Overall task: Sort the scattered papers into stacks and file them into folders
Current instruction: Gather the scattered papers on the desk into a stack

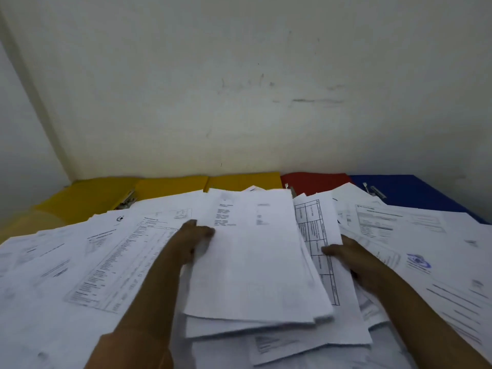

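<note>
Far left, yellow folders (106,194) lie against the wall (239,75), one with its clip exposed. Loose papers (80,262) cover the worktop from the left edge across to the right. My left hand (193,241) grips the left edge of a stack (255,257) held at centre, thumb on top, fingers curled under. The stack is fanned, its sheets uneven at the near edge. My right hand (354,265) holds the stack's right side, thumb pressed on a sheet with a printed table, fingers hidden beneath. Behind, a red folder (314,182) sits beside a blue folder (410,191), both partly covered by papers.
</note>
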